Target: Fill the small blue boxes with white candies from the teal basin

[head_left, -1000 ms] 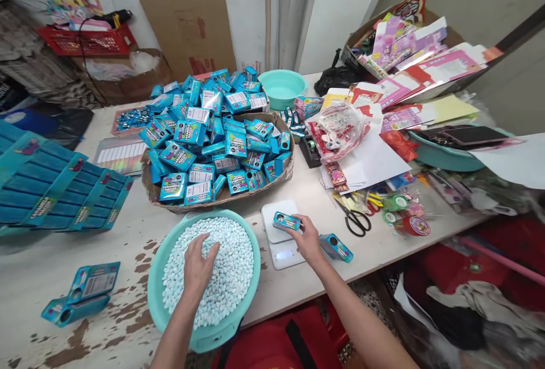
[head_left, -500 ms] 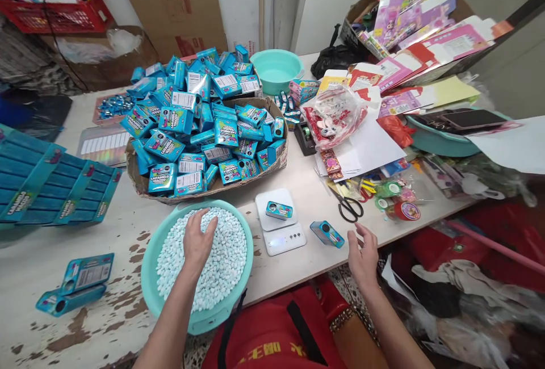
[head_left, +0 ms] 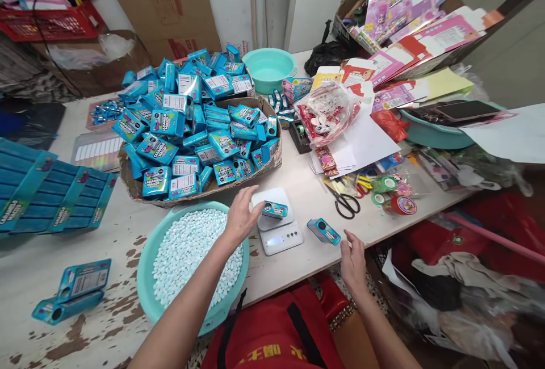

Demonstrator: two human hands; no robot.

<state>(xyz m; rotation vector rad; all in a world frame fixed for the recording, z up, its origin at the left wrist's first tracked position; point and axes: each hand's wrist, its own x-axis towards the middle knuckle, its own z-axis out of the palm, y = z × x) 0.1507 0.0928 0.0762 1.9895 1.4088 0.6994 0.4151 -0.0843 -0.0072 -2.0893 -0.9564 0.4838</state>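
Left hand (head_left: 240,220), fingers spread, comes up right beside the first box (head_left: 275,210), thumb pointing at its end; whether skin meets box, I cannot tell. Right hand (head_left: 353,261) has its fingers slightly parted, nothing in it, just beside the second box (head_left: 323,231) on the table (head_left: 293,272). And that first box lies on the scale (head_left: 283,244)! Reading the labels now: "CARAMELO MACIZO" on the blue boxes heaped in the carton (head_left: 128,187), some with white printed panels. Both working boxes are glossy blue, each with a dark round spot toward one end. Lettering on the first is too small to read surely, and the scale's glowing display gives up no figures. Left forearm hides part of the candies (head_left: 183,250) in the tub (head_left: 145,269); the rack (head_left: 51,193) is cut off at left.
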